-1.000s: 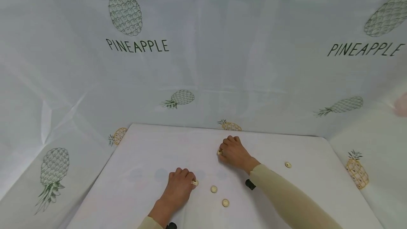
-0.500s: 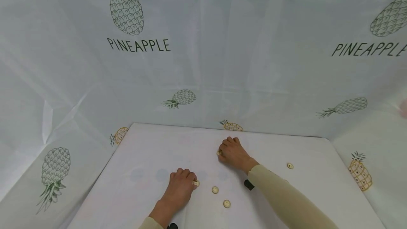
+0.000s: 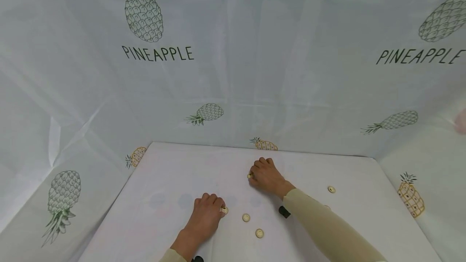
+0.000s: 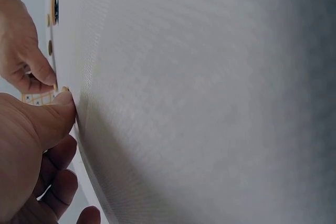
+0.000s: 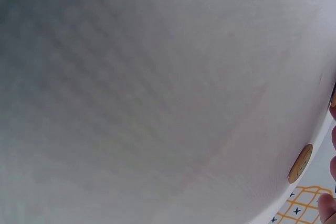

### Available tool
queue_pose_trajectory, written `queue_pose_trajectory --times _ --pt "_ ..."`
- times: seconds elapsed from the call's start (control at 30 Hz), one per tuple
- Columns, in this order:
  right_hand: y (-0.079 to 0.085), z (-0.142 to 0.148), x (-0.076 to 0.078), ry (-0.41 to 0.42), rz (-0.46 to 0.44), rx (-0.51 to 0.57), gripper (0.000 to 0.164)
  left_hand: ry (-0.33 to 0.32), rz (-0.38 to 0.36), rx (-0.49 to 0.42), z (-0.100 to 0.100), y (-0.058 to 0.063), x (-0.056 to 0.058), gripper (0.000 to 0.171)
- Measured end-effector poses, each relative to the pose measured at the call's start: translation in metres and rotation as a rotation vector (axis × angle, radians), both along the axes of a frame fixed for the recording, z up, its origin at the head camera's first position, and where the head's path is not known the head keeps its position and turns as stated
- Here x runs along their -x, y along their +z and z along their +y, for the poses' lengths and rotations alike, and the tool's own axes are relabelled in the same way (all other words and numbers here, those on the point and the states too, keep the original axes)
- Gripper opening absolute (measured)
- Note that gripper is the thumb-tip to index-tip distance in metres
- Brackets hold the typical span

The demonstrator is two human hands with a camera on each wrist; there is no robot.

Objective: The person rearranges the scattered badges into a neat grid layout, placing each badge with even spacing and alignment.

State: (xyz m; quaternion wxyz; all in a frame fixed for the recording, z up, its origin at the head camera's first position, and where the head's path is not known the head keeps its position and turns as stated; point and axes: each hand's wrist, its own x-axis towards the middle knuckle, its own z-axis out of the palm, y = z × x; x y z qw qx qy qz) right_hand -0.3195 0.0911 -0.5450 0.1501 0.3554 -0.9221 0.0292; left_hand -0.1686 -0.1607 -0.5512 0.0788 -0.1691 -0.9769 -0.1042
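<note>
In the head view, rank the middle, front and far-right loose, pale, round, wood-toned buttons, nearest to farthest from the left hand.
1. Middle button: just right of the left hand.
2. Front button: farther right, lower down.
3. Far-right button: past the right sleeve.

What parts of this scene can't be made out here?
Head view: left-held button, partly covered by the left hand.
Head view: right-held button, partly covered by the right hand.
Head view: small object, mostly hidden by the right sleeve.
Head view: loose buttons, their markings too small to read.
Right wrist view: fingers, cut off by the right edge.
</note>
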Motion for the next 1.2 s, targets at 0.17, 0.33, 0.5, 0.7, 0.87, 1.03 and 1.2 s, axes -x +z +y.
queue_pose_trajectory --times 0.17,0.33,0.5,0.7,0.87,1.03,1.2 --pt "0.002 0.004 -0.002 -0.018 -0.014 0.003 0.020 -0.014 0.006 -0.005 0.002 -0.001 0.001 0.018" --pt "0.003 0.007 -0.004 -0.034 -0.009 0.008 0.021 -0.017 0.021 -0.007 0.004 -0.002 0.001 0.019" --pt "0.004 0.011 -0.007 -0.047 0.029 0.022 0.023 -0.017 0.027 0.000 0.004 -0.002 0.001 0.019" --pt "0.006 0.020 -0.009 -0.051 0.044 0.004 0.027 -0.010 0.015 -0.001 0.004 -0.003 0.000 0.018" --pt "0.012 0.038 -0.012 -0.081 0.024 -0.019 0.028 -0.007 0.024 0.000 0.003 -0.005 0.001 0.017" --pt "0.015 0.063 -0.018 -0.120 0.023 0.011 0.026 0.002 0.024 0.000 0.001 -0.005 0.002 0.018" --pt "0.020 0.090 -0.031 -0.150 0.022 0.071 0.024 0.010 0.009 0.001 0.001 -0.004 0.002 0.020"
